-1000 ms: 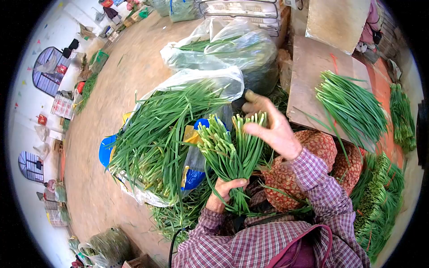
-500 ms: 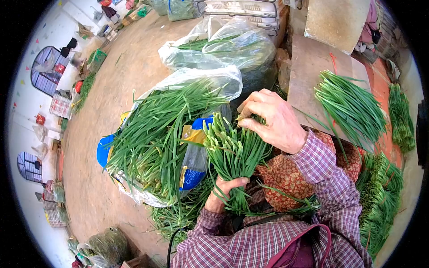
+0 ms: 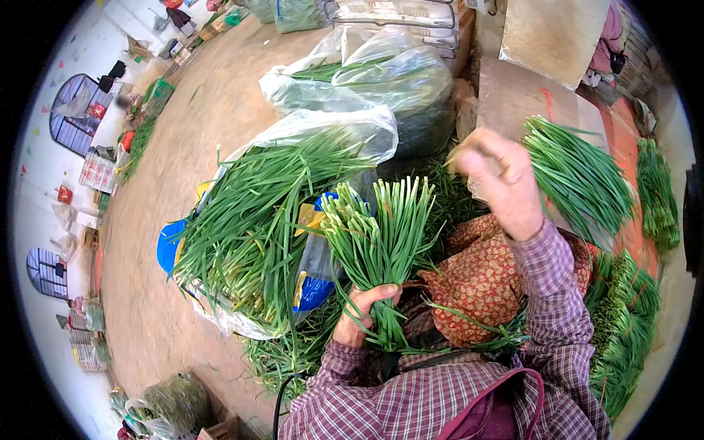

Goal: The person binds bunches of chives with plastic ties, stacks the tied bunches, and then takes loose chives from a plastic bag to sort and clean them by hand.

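My left hand (image 3: 367, 312) is wrapped around the lower part of a bunch of garlic chives (image 3: 385, 235), whose pale cut ends fan out upward. To the right of that bunch my right hand (image 3: 502, 180) is raised, apart from it. Motion blurs its fingers, so I cannot make out whether they hold anything. A heap of loose garlic chives (image 3: 257, 220) lies in an open plastic bag left of my hands. Near my right hand, another bunch of chives (image 3: 579, 172) rests on a board (image 3: 506, 103).
Behind the heap stands a clear plastic bag (image 3: 418, 66) with more greens. A patterned red cloth (image 3: 477, 293) covers my lap. Stacked chive bunches (image 3: 623, 330) lie at the right, another bunch (image 3: 656, 194) beyond. Loose leaves (image 3: 275, 359) litter the floor below the heap.
My right hand has moved away from the tops of the held chives, up and to the right. The bunch in my left hand now stands more spread, its cut ends in full view.
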Available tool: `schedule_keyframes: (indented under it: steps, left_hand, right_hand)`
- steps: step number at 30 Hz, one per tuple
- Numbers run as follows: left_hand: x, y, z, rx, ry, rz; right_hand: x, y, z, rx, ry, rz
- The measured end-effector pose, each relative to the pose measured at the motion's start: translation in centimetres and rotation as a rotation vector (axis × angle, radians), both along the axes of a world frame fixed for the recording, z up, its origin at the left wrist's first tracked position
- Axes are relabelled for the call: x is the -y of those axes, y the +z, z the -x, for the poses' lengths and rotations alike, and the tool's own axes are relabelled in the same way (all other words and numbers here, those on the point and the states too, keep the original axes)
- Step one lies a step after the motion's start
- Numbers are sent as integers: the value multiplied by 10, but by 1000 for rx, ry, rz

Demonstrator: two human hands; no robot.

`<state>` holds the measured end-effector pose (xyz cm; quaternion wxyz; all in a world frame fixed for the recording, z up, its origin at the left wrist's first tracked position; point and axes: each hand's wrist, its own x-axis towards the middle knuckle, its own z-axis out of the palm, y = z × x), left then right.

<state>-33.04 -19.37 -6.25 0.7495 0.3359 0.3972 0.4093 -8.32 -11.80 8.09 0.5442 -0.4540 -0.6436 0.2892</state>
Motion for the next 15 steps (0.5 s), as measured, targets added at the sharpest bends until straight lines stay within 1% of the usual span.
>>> schedule_keyframes:
  steps: [1,2,3,5,7,10,13,15]
  left_hand:
    - [0,1,-2,0,-3,-1]
    - [0,1,-3,-20,2,-8]
    - [1,2,-4,-40,9,-14]
    - [3,5,-6,-42,22,-6]
    - [3,9,-9,-80,19,-24]
    - [3,9,-11,-90,30,-35]
    - [4,11,-12,-102,52,-35]
    - [4,10,-11,-111,65,-27]
  right_hand:
    - [1,-4,0,211,15,-16]
    - [2,-10,11,249,6,-103]
    - [8,-14,21,303,-29,-15]
    - [11,-28,36,415,-39,-63]
    - [13,-36,44,592,-88,-75]
    - [11,-44,52,631,-120,-120]
    - [10,-49,54,574,-114,-112]
    - [12,-44,51,486,-2,-28]
